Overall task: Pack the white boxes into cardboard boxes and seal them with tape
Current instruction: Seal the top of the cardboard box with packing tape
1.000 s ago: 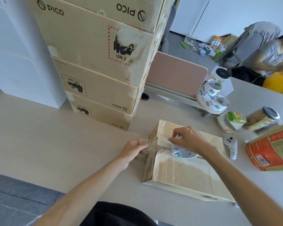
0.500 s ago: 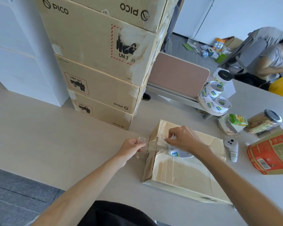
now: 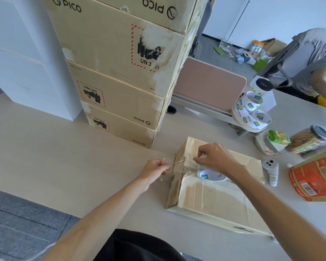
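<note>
Pale tabletop (image 3: 64, 166) with a closed cardboard box (image 3: 215, 200) at centre right. Left hand (image 3: 154, 170) pinches the clear tape (image 3: 166, 160) end beside the box's left edge. Right hand (image 3: 213, 157) pinches the strip over the tape roll (image 3: 211, 175) lying on the lid.

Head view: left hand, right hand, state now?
Left hand: pinches the clear tape by its free end.
Right hand: pinches the same clear tape over the cardboard box.
</note>
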Motion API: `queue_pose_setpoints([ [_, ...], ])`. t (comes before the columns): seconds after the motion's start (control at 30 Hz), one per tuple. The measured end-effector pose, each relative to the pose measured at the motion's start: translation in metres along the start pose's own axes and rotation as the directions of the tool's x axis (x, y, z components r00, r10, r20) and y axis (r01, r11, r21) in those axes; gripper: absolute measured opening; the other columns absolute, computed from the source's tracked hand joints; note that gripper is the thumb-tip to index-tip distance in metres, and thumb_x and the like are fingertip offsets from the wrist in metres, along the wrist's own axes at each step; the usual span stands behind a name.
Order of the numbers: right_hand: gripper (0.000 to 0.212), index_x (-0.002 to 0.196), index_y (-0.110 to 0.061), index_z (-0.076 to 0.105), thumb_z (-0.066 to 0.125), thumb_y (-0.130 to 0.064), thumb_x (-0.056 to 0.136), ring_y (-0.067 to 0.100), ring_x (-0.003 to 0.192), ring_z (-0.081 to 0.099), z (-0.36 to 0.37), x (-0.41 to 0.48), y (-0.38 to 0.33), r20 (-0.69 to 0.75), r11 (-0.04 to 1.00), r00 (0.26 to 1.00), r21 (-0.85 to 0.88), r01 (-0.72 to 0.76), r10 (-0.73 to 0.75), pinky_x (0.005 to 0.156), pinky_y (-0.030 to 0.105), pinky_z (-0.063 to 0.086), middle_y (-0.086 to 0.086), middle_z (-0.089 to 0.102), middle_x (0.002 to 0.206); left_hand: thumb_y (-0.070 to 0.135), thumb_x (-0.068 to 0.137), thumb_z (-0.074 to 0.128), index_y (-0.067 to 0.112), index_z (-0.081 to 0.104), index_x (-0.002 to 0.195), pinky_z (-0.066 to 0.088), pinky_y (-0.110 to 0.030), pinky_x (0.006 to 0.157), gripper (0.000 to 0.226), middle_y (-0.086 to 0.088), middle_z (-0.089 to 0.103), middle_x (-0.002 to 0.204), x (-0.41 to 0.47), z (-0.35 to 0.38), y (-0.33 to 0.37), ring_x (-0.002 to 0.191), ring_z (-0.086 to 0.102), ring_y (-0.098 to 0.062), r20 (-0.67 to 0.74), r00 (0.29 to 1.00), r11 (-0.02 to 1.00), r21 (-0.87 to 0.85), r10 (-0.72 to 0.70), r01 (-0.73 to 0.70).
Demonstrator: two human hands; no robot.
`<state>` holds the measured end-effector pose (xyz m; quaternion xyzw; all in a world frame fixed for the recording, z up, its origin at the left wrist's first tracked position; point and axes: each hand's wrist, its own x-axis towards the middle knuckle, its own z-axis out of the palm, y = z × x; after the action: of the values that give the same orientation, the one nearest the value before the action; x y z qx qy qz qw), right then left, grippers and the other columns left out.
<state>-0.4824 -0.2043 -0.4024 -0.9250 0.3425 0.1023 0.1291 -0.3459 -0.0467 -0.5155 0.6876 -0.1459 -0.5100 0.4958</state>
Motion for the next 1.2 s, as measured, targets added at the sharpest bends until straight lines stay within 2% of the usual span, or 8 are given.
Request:
queue_pose_setpoints([
  [0.13,0.026,0.063,-0.026,0.056,0.066,-0.04,0.083,0.018,0.069,0.058,0.001,0.001,0.0,-0.001,1.0,1.0,0.012,0.002,-0.002,0.063,0.031,0.049,-0.009,0.058,0.068,0.025,0.087,0.068,0.017,0.062,0.076,0.036,-0.011,0.043,0.015,0.004,0.061,0.081,0.001,0.0,-0.002,0.068,0.058,-0.006,0.004,1.0,1.0,0.009,-0.002,0.002],
  [0.27,0.028,0.062,-0.024,0.056,0.067,-0.036,0.084,0.015,0.063,0.053,0.0,0.001,-0.004,-0.006,1.0,1.0,0.01,0.025,-0.025,0.056,0.026,0.04,-0.012,0.053,0.062,0.023,0.088,0.067,0.018,0.063,0.074,0.036,-0.01,0.042,0.016,0.006,0.062,0.08,0.002,0.002,-0.004,0.067,0.057,-0.007,0.016,1.0,1.0,0.01,0.0,0.0],
  [0.5,0.032,0.058,-0.027,0.051,0.067,-0.038,0.083,0.018,0.068,0.057,0.003,0.002,-0.001,-0.004,1.0,1.0,0.018,0.024,-0.024,0.063,0.03,0.047,-0.011,0.056,0.066,0.02,0.09,0.065,0.02,0.067,0.079,0.035,-0.009,0.043,0.012,0.011,0.064,0.074,0.006,0.01,-0.01,0.062,0.054,-0.005,0.021,1.0,0.999,0.033,-0.01,0.01],
  [0.7,0.029,0.063,-0.024,0.059,0.069,-0.041,0.084,0.016,0.069,0.058,0.004,0.003,0.001,-0.006,0.997,1.0,0.071,0.019,-0.018,0.064,0.03,0.049,-0.01,0.06,0.069,0.026,0.089,0.066,0.022,0.055,0.064,0.025,-0.02,0.043,0.028,0.003,0.048,0.06,0.01,0.034,-0.024,0.053,0.037,-0.011,0.027,0.999,0.999,0.025,-0.045,0.044],
  [0.83,0.032,0.058,-0.025,0.055,0.07,-0.04,0.082,0.016,0.067,0.057,0.005,0.005,0.002,-0.01,0.997,1.0,0.072,0.012,-0.011,0.062,0.03,0.047,-0.013,0.056,0.065,0.033,0.092,0.064,0.022,0.051,0.065,0.027,-0.02,0.045,0.032,0.013,0.045,0.052,0.012,0.038,-0.025,0.049,0.037,-0.003,0.027,0.999,0.998,0.055,-0.033,0.031],
  [0.97,0.031,0.059,-0.024,0.055,0.069,-0.038,0.084,0.016,0.067,0.056,0.005,0.005,0.0,-0.014,0.998,1.0,0.07,-0.011,0.012,0.061,0.028,0.044,-0.014,0.054,0.065,0.04,0.091,0.062,0.018,0.053,0.082,0.034,-0.02,0.057,0.026,0.006,0.051,0.07,0.014,0.04,-0.032,0.065,0.046,-0.009,0.028,1.0,0.995,0.103,0.0,-0.003],
  [1.07,0.032,0.059,-0.024,0.055,0.069,-0.039,0.084,0.016,0.067,0.056,0.004,0.005,-0.001,-0.01,0.998,1.0,0.066,-0.014,0.015,0.06,0.028,0.043,-0.014,0.054,0.066,0.027,0.089,0.064,0.017,0.055,0.113,0.045,-0.025,0.076,0.028,0.006,0.057,0.09,0.016,0.042,-0.038,0.087,0.056,-0.013,-0.068,0.998,0.978,0.208,-0.005,0.019],
  [1.2,0.034,0.057,-0.026,0.051,0.068,-0.037,0.084,0.016,0.07,0.055,0.007,0.002,0.0,-0.008,0.995,0.999,0.09,-0.032,0.033,0.062,0.028,0.042,-0.014,0.054,0.064,0.008,0.091,0.057,0.018,0.057,0.121,0.042,-0.02,0.085,0.031,0.006,0.057,0.111,0.004,0.04,-0.041,0.1,0.056,-0.014,-0.14,0.955,0.933,0.288,0.262,-0.214],
])
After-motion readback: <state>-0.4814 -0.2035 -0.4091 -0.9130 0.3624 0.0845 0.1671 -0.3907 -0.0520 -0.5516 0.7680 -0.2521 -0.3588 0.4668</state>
